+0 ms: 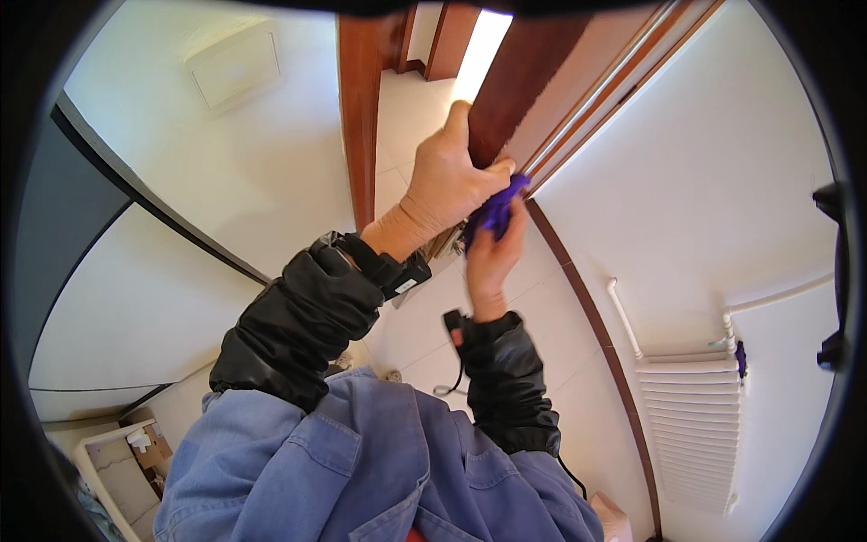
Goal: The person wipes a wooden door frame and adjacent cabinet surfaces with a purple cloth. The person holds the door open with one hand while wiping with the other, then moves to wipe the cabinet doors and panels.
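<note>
My left hand [443, 169] grips the edge of a reddish-brown wooden door [525, 74], its thumb on the near side and its fingers curled around the end. Just below and to the right, my right hand [498, 251] holds a crumpled purple cloth [498, 210] by the door's edge, close to the left fingers. Part of the cloth is hidden behind the left hand. Both forearms wear black glossy sleeves over a blue jacket. A black device is strapped at the left wrist.
A white radiator [691, 420] with pipes is fixed along the right wall, a dark purple item at its corner. Behind the door stands a brown wooden door frame [359, 122]. Dark skirting [609, 352] edges the tiled floor. A pale open box [115, 474] lies at lower left.
</note>
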`<state>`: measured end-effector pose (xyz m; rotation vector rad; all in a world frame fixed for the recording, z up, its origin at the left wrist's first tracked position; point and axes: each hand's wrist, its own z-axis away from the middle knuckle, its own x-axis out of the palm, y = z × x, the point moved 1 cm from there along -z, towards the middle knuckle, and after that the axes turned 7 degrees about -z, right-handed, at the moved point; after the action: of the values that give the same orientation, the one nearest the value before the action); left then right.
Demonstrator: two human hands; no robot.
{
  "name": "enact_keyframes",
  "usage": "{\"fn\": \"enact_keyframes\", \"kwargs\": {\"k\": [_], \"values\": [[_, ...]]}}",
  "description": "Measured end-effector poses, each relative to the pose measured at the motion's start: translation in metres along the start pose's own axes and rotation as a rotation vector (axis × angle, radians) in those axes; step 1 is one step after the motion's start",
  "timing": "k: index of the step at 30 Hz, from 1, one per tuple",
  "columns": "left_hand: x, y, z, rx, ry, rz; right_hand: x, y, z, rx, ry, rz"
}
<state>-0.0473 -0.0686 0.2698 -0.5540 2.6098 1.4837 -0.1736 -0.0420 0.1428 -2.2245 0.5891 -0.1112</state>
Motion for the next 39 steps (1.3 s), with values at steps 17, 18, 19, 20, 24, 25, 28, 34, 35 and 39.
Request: {"fn": "enact_keyframes", "kwargs": {"k": [17, 18, 19, 20, 24, 25, 28, 34, 35, 39], "values": [[-0.006, -0.002, -0.003, 0.065, -0.047, -0.049, 0.0, -0.008, -0.002, 0.323, -0.021, -0.014], [-0.006, -0.002, -0.003, 0.066, -0.044, -0.044, -0.003, -0.019, 0.0, 0.338, -0.029, -0.074], [-0.008, -0.004, -0.005, 0.068, -0.034, -0.039, -0.008, -0.034, 0.0, 0.275, -0.087, -0.227], [-0.008, -0.004, -0.005, 0.1, -0.008, -0.041, -0.009, -0.044, -0.01, 0.184, -0.065, -0.199], [-0.009, -0.005, -0.005, 0.176, 0.043, -0.021, -0.007, -0.065, -0.053, 0.036, 0.071, -0.129], [-0.01, -0.005, -0.005, 0.185, 0.046, -0.009, -0.001, -0.064, -0.058, 0.015, 0.094, -0.194], [-0.009, -0.004, -0.004, 0.137, -0.03, -0.013, 0.017, -0.056, -0.037, -0.18, 0.101, 0.091], [-0.009, -0.008, -0.005, 0.145, -0.035, 0.006, 0.01, -0.042, -0.012, -0.121, 0.035, 0.097], [-0.009, -0.009, -0.005, 0.149, -0.032, 0.001, 0.006, -0.045, -0.024, -0.122, 0.031, 0.079], [-0.008, -0.008, -0.005, 0.178, -0.004, -0.008, -0.006, -0.08, -0.104, -0.204, 0.105, 0.083]]}}
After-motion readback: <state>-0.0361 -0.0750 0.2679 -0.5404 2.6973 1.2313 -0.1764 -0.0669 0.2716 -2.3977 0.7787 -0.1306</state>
